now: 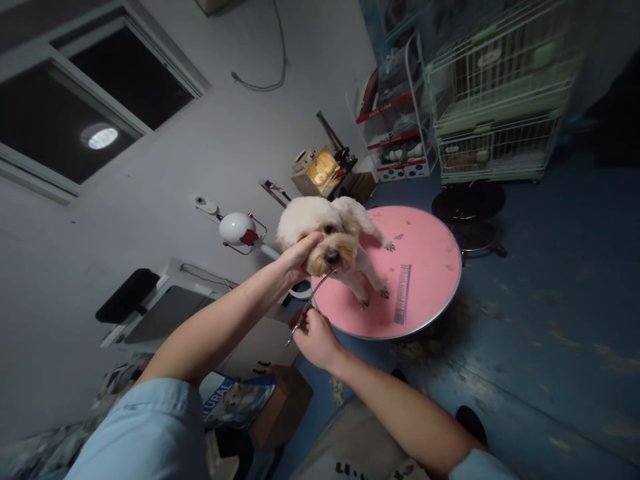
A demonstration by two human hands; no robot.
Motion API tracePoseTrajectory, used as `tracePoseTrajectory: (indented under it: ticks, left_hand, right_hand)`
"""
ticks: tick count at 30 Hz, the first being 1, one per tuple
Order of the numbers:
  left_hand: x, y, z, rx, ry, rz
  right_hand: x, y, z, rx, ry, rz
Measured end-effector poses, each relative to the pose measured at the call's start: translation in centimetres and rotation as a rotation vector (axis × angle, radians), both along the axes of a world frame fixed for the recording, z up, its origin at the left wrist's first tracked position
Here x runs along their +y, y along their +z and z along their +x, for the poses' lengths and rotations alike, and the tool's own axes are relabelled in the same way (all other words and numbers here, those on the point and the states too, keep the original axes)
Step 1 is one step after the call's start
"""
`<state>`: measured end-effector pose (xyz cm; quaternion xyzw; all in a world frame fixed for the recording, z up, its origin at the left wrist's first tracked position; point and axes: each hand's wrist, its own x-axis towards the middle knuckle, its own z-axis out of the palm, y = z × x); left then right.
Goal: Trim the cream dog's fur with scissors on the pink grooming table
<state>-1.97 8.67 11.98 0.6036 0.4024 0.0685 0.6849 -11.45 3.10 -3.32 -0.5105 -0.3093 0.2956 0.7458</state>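
A white dog with a tan muzzle is on the round pink table, its face turned toward me. My left hand grips the side of the dog's face, thumb lying along the cheek below the eye; its other fingers are mostly hidden. In my right hand is a pair of curved metal scissors, the blades pointing up with their tips just under the dog's nose. A comb with a purple spine lies on the tabletop beside the dog's front paws.
Small hair clumps are scattered on the table and blue floor. A white round lamp-like device stands left of the dog. Behind are a shelf rack and wire cages. A black stool is at the right; a cardboard box sits below.
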Motion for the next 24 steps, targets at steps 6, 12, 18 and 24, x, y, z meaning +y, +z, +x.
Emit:
tracePoseTrajectory:
  ticks: [6, 12, 18, 24]
  left_hand:
    - [0.4, -0.1, -0.2, -0.002, -0.017, -0.011]
    - [0.2, 0.1, 0.0, -0.012, -0.035, -0.056]
    - [0.3, 0.0, -0.1, -0.023, -0.037, -0.035]
    - [0.4, 1.0, 0.2, -0.026, -0.026, -0.116]
  right_hand:
    - [-0.3, 0.4, 0.5, -0.066, -0.007, 0.009]
    - [0.2, -0.1, 0.5, -0.020, 0.013, 0.026]
    - [-0.1, 0.1, 0.5, -0.059, -0.005, 0.023]
    - [0.1, 0.4, 1.1, -0.022, 0.023, 0.005]
